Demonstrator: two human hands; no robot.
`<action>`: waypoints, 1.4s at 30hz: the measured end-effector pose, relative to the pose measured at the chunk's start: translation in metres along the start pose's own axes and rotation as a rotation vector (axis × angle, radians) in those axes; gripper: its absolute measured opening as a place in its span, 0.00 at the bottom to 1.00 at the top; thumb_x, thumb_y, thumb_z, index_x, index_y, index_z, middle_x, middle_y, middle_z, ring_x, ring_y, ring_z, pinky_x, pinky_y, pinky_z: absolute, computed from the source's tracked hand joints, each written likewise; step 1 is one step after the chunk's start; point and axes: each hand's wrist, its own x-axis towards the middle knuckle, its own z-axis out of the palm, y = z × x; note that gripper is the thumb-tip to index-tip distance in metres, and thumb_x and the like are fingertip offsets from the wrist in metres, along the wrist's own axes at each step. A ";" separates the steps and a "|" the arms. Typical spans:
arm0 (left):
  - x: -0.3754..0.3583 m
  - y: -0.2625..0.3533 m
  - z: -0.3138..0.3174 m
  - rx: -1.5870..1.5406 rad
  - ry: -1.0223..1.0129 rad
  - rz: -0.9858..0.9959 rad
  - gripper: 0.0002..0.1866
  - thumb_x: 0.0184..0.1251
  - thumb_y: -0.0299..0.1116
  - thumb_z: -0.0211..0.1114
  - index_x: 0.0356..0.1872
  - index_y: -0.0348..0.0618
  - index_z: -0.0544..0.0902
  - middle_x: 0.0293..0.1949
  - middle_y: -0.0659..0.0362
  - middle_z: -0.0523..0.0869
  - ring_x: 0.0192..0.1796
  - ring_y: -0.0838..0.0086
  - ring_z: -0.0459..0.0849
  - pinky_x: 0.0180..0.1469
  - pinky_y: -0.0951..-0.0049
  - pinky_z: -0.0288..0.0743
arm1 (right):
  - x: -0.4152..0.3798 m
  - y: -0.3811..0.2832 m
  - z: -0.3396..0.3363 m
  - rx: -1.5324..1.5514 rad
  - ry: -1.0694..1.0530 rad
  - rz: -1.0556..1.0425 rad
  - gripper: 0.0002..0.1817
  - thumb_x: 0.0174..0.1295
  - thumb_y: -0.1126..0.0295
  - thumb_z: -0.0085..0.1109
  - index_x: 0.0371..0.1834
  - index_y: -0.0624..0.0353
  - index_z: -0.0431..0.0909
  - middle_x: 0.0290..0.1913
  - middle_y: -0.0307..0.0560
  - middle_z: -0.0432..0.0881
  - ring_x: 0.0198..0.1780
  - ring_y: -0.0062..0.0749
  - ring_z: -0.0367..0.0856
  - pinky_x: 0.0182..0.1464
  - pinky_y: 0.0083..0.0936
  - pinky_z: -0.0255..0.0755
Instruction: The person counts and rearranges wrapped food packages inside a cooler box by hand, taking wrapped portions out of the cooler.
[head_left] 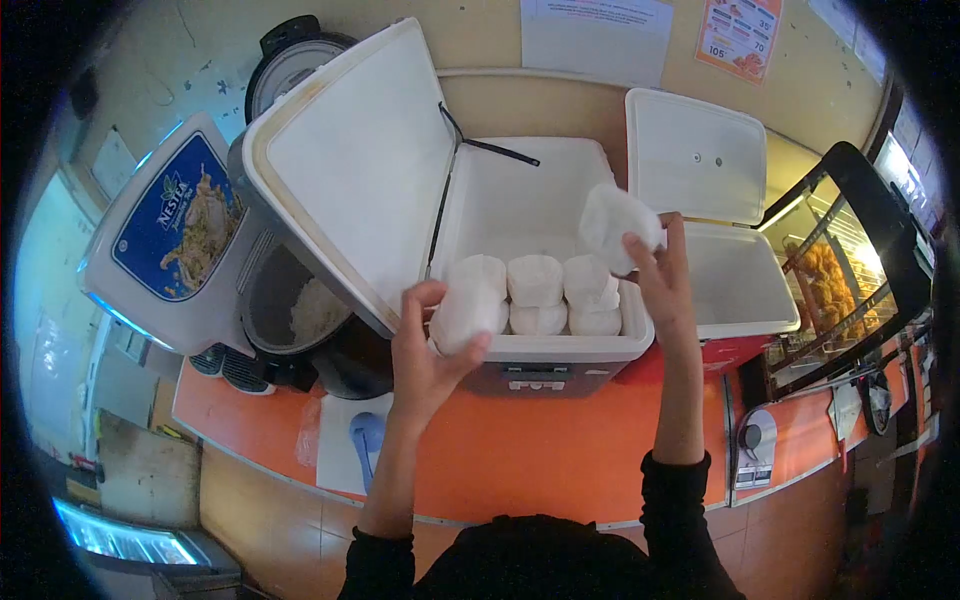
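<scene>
A white paper-wrapped bundle [468, 308] is gripped in my left hand [425, 340], thumb and fingers around its left and lower sides, at the front left of an open cooler box [520, 170]. My right hand [662, 270] holds up another white wrapped bundle [612, 222] above the cooler's right side, tilted. Several similar white bundles [536, 280] are stacked in two layers along the cooler's front wall. The cooler's lid [350, 150] stands raised on the left, held by a black hinged strut.
Left of the cooler, a rice cooker [270, 300] stands open with white rice inside. A blue scoop [368, 440] lies on the orange counter [560, 440]. To the right are a red cooler [735, 285] with its lid up, a lit food warmer [840, 270] and a small scale [757, 445].
</scene>
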 end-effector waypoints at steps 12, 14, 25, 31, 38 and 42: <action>0.113 -0.016 0.029 -0.035 -0.090 -0.322 0.36 0.61 0.54 0.72 0.56 0.29 0.77 0.46 0.49 0.86 0.48 0.66 0.85 0.49 0.70 0.78 | 0.056 0.024 0.007 -0.001 -0.251 0.070 0.35 0.52 0.56 0.75 0.60 0.57 0.71 0.52 0.50 0.79 0.50 0.34 0.79 0.47 0.30 0.77; 0.130 -0.023 0.033 0.014 -0.135 -0.352 0.36 0.62 0.54 0.71 0.57 0.29 0.76 0.47 0.48 0.85 0.49 0.66 0.85 0.50 0.70 0.77 | 0.070 0.024 0.012 -0.076 -0.344 0.039 0.34 0.49 0.54 0.77 0.57 0.58 0.75 0.50 0.49 0.81 0.50 0.31 0.79 0.47 0.27 0.76; 0.127 -0.046 0.038 0.223 -0.454 -0.483 0.50 0.66 0.64 0.62 0.73 0.30 0.58 0.65 0.38 0.74 0.66 0.56 0.75 0.66 0.65 0.67 | 0.120 0.039 0.060 -0.822 -0.947 -0.057 0.46 0.37 0.45 0.78 0.58 0.62 0.76 0.54 0.60 0.82 0.58 0.52 0.79 0.61 0.37 0.71; 0.118 -0.070 0.048 -0.030 -0.349 -0.349 0.40 0.69 0.58 0.62 0.67 0.34 0.65 0.57 0.44 0.80 0.58 0.62 0.79 0.58 0.66 0.73 | 0.106 0.039 0.063 -0.886 -0.916 -0.112 0.45 0.34 0.47 0.79 0.57 0.61 0.75 0.54 0.61 0.82 0.58 0.51 0.80 0.59 0.36 0.73; 0.118 -0.075 0.050 0.029 -0.331 -0.315 0.37 0.69 0.56 0.64 0.64 0.33 0.67 0.54 0.45 0.81 0.55 0.63 0.80 0.57 0.66 0.74 | 0.094 0.036 0.063 -0.875 -0.893 -0.090 0.46 0.35 0.46 0.78 0.58 0.61 0.74 0.54 0.62 0.81 0.57 0.52 0.80 0.59 0.38 0.73; 0.121 -0.072 0.050 -0.043 -0.260 -0.331 0.39 0.67 0.55 0.67 0.65 0.32 0.67 0.54 0.45 0.81 0.55 0.63 0.80 0.57 0.65 0.74 | 0.098 0.040 0.062 -0.850 -0.882 -0.087 0.45 0.39 0.44 0.77 0.57 0.62 0.74 0.57 0.62 0.80 0.59 0.52 0.79 0.61 0.38 0.71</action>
